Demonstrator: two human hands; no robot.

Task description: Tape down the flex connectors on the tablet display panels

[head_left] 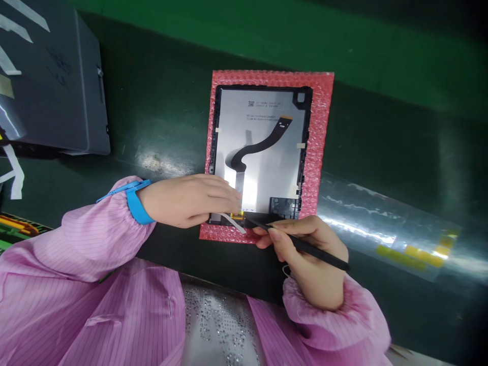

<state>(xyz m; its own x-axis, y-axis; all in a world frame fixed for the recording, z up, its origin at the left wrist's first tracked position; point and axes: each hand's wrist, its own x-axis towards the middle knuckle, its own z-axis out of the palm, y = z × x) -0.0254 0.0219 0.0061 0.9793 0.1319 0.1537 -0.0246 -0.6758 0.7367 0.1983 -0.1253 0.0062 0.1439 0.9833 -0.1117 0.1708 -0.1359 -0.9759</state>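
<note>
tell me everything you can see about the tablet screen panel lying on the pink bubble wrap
The flat rectangular silver-backed display panel with a black frame lies back up on a pink bubble-wrap sheet on the dark green bench. A curved black flex ribbon cable crosses its glossy back, under small printed codes. The left hand presses its near edge by a white strip; the right hand holds a thin black stick tool with its tip at that edge.

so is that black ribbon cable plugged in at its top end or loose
Loose, it seems: the black ribbon cable lies flat across the panel's silver back, and its gold-tipped top end rests on bare metal with no socket visible there.
</note>
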